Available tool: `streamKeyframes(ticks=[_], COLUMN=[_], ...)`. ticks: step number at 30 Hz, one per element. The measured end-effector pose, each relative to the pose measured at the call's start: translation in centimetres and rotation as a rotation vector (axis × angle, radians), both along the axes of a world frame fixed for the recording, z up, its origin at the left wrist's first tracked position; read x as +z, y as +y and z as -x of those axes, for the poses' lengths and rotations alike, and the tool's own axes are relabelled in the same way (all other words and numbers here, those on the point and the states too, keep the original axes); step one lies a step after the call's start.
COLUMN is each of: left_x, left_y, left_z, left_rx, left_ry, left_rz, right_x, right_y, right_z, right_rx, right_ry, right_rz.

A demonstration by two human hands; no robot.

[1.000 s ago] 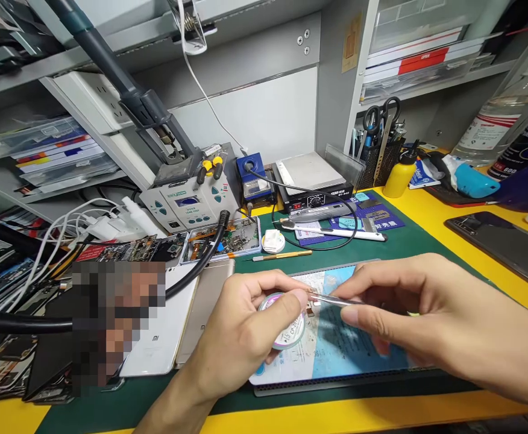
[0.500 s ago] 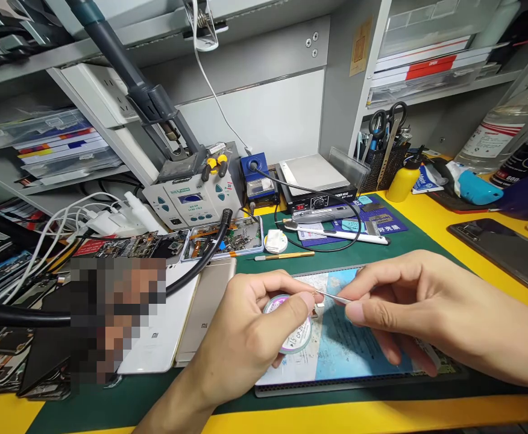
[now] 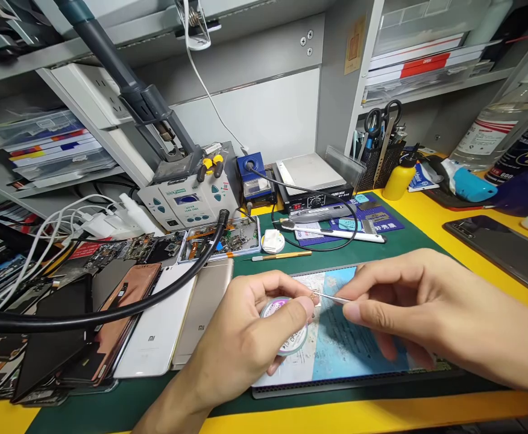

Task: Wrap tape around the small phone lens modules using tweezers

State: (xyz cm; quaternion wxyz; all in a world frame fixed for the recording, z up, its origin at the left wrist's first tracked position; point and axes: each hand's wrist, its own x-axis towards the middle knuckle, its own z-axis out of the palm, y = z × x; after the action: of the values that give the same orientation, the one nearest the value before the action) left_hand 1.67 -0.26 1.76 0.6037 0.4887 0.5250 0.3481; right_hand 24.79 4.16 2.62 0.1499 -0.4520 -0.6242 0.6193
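Observation:
My left hand (image 3: 255, 325) is closed around a round spool of desoldering braid (image 3: 293, 340), its label partly covered by my thumb. Between that thumb and forefinger shows a small coppery bit (image 3: 314, 296), too small to make out fully. My right hand (image 3: 408, 313) pinches slim metal tweezers (image 3: 334, 298), whose tips reach the coppery bit at my left fingertips. Both hands are above a blue and white printed work pad (image 3: 345, 355). The far ends of the tweezers are hidden in my right hand.
Phones (image 3: 153, 325) lie stacked at the left, with a black hose (image 3: 155, 301) crossing over them. Behind stand a hot-air station (image 3: 191, 202), a tray of parts (image 3: 241, 238) and a heating plate (image 3: 313, 175). A brush (image 3: 336, 234) and a dark phone (image 3: 499, 250) lie at the right.
The whole view has shifted slightly left. Both hands keep their grips, and the tweezer tips stay at my left fingertips.

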Motion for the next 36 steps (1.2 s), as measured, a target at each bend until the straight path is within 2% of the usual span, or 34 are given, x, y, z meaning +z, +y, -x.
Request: streamKeyframes(ticks=[4,10,26,36], left_x=[0.18,0.14,-0.09,0.08], left_y=[0.08,0.03,0.00,-0.09], left_z=[-0.19,-0.20,-0.46,-0.64], left_rx=[0.011,0.010,0.041,0.063], left_ry=[-0.093,-0.111,-0.099,-0.091], left_rz=[-0.001,0.002,-0.030,-0.051], right_x=[-0.13,-0.05,-0.50,-0.41], right_y=[0.42,0.71,0.71,0.93], right_z=[-0.24,0.14,0.66,0.68], right_rx=[0.028,0.035,0.037,0.046], right_ry=[0.050,0.118,0.300,0.327], right_rz=[0.104,0.260,0.487,0.532])
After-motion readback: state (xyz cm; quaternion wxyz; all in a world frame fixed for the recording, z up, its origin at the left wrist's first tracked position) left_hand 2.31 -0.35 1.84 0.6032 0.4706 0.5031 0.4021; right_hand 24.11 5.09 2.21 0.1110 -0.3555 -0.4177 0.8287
